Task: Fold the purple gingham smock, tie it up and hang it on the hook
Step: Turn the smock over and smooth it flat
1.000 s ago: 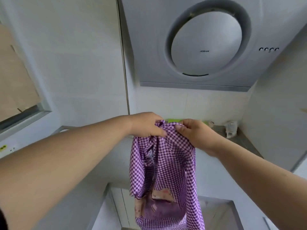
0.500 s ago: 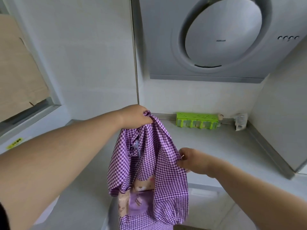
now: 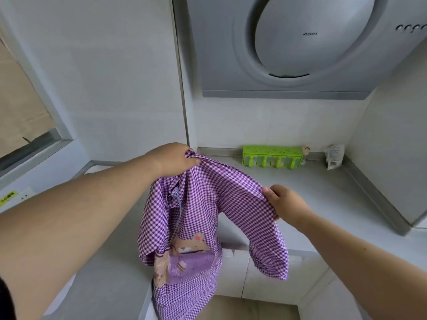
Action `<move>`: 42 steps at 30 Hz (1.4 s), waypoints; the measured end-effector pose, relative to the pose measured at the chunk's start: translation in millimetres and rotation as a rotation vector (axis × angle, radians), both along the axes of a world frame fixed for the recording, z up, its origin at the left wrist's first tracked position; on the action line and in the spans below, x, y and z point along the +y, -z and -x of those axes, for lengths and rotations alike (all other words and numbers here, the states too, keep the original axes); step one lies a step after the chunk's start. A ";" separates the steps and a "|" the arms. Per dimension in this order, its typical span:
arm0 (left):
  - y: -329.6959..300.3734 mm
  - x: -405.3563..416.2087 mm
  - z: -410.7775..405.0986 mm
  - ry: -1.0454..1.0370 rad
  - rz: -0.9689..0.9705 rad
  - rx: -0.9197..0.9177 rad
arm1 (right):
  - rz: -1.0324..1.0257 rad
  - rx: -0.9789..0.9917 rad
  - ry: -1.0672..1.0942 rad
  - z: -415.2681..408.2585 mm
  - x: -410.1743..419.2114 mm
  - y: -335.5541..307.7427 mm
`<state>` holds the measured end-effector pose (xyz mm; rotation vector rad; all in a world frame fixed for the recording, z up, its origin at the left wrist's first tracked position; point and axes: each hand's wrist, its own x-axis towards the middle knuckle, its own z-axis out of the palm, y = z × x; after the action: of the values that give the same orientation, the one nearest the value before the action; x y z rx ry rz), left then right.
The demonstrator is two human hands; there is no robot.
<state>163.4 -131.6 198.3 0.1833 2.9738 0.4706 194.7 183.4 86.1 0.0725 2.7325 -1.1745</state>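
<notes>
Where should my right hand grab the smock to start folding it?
Keep the right hand on the smock's right side edge, coming in from the right. The left hand holds the bunched top, so that edge spreads taut while the rest hangs limp.

We have one view only, from a wide-angle camera worn on the person's head, so no second view shares any of the scene. It looks forward and slightly down into a kitchen corner, with straight lines bowed toward the edges of the frame. Both forearms enter from the bottom, at about 8 and 4 o'clock, and meet near the centre, where the left hand (image 3: 172, 160) and right hand (image 3: 285, 203) sit close to the lens. The range hood (image 3: 300, 42) fills 12 to 2 o'clock above, near enough to be cropped. The countertop (image 3: 323, 192) runs off toward 3 o'clock, and a window frame (image 3: 34, 146) lies at 9 o'clock.
</notes>
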 end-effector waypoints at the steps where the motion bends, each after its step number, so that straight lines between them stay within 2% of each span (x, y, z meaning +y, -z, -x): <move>1: 3.1 2.8 7.1 -0.004 0.012 -0.003 | -0.016 -0.026 -0.066 2.0 9.9 -1.0; 4: 11.9 15.4 31.9 0.003 0.026 -0.016 | 0.012 -0.176 -0.184 14.1 40.9 3.2; 8: 28.1 52.6 75.3 0.067 0.065 -0.060 | 0.033 -0.312 -0.177 51.0 82.4 13.8; 13: 59.6 102.5 151.0 0.108 0.123 -0.126 | -0.247 -0.489 -0.317 110.3 151.1 22.7; 19: 105.2 179.7 240.7 0.200 0.239 -0.183 | -0.558 -0.641 -0.144 183.9 230.7 26.3; 21: 120.0 201.7 265.0 0.219 0.280 -0.172 | -0.673 -0.594 -0.105 209.8 256.4 24.3; 24: 141.1 235.3 293.1 0.235 0.290 -0.187 | -0.974 -0.390 -0.044 241.7 287.2 25.0; 27: 160.4 268.0 311.5 0.229 0.234 -0.259 | -1.080 -0.251 0.093 257.3 299.3 37.3; 30: 179.4 284.6 322.6 0.206 0.180 -0.311 | -1.067 -0.005 0.107 262.8 294.4 68.1; 32: 190.5 290.8 326.2 0.196 0.164 -0.326 | -0.984 0.122 -0.051 259.4 281.7 100.6; 34: 199.5 294.8 327.6 0.185 0.148 -0.339 | -0.857 0.174 -0.317 250.7 259.5 134.8; 37: 211.1 299.0 324.6 0.196 0.101 -0.353 | -0.675 0.135 -0.579 238.7 217.4 168.9; 40: 218.3 295.1 319.9 0.209 0.074 -0.362 | -0.556 -0.029 -0.577 244.3 179.6 187.7; 42: 222.6 284.1 318.7 0.203 0.043 -0.353 | -0.562 -0.141 -0.564 252.1 163.0 201.3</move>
<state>-155.2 152.5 -24.4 0.3542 2.5847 0.3696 -57.4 346.3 -115.2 -0.4906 2.5995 -0.2373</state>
